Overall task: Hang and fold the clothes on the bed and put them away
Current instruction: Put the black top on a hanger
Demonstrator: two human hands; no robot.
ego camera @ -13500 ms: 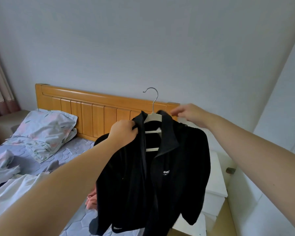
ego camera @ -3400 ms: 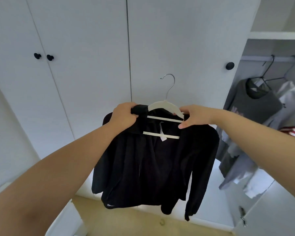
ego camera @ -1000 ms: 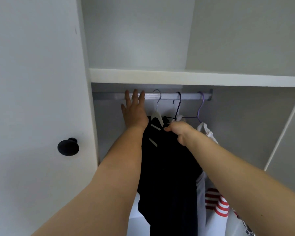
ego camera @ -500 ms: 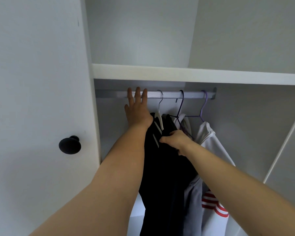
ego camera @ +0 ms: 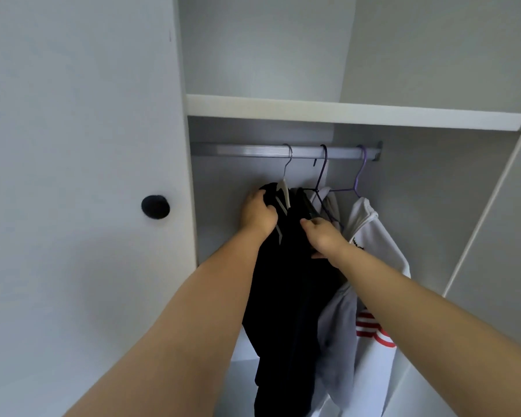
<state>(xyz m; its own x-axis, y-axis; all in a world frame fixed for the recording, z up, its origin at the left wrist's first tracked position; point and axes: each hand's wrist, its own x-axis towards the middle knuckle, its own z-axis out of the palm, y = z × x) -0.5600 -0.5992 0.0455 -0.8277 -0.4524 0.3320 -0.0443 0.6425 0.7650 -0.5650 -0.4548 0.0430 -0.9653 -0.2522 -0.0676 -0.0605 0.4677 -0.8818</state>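
The black jacket (ego camera: 286,281) hangs on its white hanger (ego camera: 283,191), hooked over the wardrobe rail (ego camera: 247,151), so this garment seems put away bar a last straightening. The bed is out of view, so what remains cannot be told. Both arms reach up and forward. The left hand (ego camera: 257,212) curls round the jacket's shoulder at its 10 o'clock. The right hand (ego camera: 322,236) pinches its front cloth, with a grey garment (ego camera: 337,320) and a white red-striped top (ego camera: 373,236) hanging at 3 o'clock.
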